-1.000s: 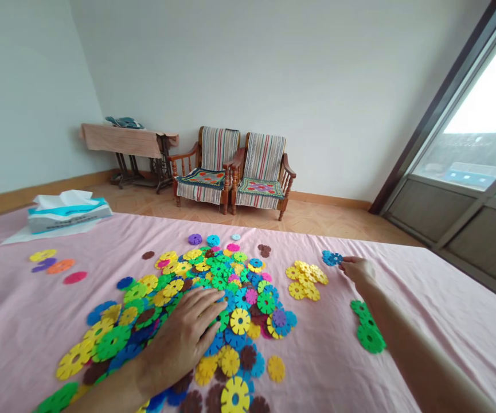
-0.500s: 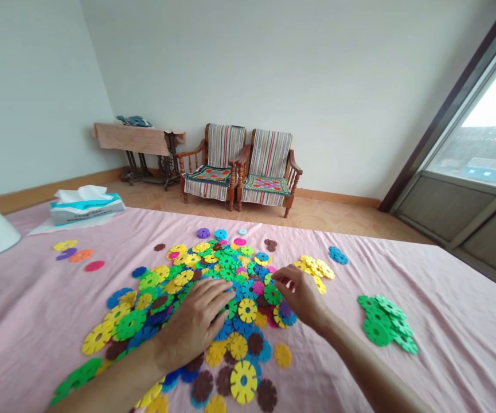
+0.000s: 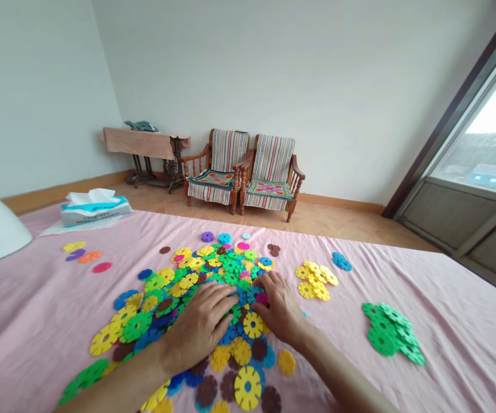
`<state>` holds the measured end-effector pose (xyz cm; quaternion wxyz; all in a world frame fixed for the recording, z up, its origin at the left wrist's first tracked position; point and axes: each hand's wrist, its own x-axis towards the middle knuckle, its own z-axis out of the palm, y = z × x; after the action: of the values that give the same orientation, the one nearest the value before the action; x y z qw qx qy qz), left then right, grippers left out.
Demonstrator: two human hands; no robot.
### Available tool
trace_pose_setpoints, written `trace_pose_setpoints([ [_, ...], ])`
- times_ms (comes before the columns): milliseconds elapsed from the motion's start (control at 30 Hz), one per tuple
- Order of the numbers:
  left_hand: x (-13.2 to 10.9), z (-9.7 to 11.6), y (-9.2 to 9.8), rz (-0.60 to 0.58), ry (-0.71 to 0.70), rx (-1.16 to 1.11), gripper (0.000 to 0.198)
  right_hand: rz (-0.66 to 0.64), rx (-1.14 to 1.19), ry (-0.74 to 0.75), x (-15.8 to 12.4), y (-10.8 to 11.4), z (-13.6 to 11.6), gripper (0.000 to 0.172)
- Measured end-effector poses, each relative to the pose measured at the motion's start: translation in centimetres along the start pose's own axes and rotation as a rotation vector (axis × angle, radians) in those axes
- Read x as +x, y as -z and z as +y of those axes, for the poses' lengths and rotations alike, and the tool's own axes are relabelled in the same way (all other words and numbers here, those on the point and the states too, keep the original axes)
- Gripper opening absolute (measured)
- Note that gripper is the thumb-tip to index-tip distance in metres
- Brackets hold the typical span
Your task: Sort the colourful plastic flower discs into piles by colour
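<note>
Inspector: State of the hands?

Onlooker: The left hand (image 3: 207, 315) lies palm-down on the mixed pile of slotted discs (image 3: 190, 281), fingers extended; I see nothing gripped. It presumably steadies the pile against sliding.

Inspector: And the right?

Onlooker: The right hand (image 3: 282, 307) arches over the pile's right side, thumb parted from the fingers, a magenta disc (image 3: 262, 298) showing in the gap. The posture suits a pinch, in my judgement. The undersides of the fingertips are hidden, so I cannot confirm contact.

Inspector: Position of the pile?

Onlooker: Under and around both hands, colours mixed, many discs overlapping. Easy reach probably explains its central place.

Inspector: Beyond it?

Onlooker: From where I stand, the pink cloth (image 3: 458, 321) carries three groups right of the pile: the yellow group (image 3: 316, 280), the blue group (image 3: 342, 261) farther out, and the green group (image 3: 387, 330) nearer the right forearm. Each shows one colour, with cloth between them, apparently to prevent mingling.

Inspector: Left side?

Onlooker: Four loose discs (image 3: 90, 256), yellow, purple, orange and pink, lie apart from the pile; reason undetermined. The tissue box (image 3: 96, 212) sits behind them, seemingly kept out of the way.
</note>
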<state>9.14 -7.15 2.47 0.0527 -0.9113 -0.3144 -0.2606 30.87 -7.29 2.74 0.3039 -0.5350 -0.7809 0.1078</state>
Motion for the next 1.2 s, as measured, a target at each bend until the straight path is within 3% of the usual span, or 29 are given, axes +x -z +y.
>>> trace_pose_setpoints([
  [133,0.0,-0.1,-0.1,-0.003,0.007,-0.023,0.032,0.039,0.107,0.000,-0.2,-0.1,-0.4,0.019],
  [267,-0.1,-0.1,-0.1,0.018,0.018,-0.048,0.031,0.028,0.342,-0.121,0.4,0.8,0.1,0.006],
  [333,-0.1,-0.1,-0.1,0.030,0.021,-0.052,0.030,0.061,0.431,-0.193,1.3,1.9,1.3,0.003],
  [567,-0.1,-0.1,0.0,0.030,0.008,-0.043,0.032,0.361,0.486,-0.499,6.9,4.3,8.3,0.019],
  [700,-0.3,-0.1,-0.1,0.000,0.019,-0.028,0.032,0.406,0.429,-0.564,10.5,2.7,9.9,0.018],
  [933,0.0,0.2,0.4,-0.040,0.034,-0.027,0.031,0.365,0.329,-0.645,15.6,-1.8,9.8,0.014],
  [1200,0.3,0.4,1.0,-0.046,0.031,-0.046,0.030,0.274,0.106,-0.654,17.9,-4.1,10.9,0.014],
])
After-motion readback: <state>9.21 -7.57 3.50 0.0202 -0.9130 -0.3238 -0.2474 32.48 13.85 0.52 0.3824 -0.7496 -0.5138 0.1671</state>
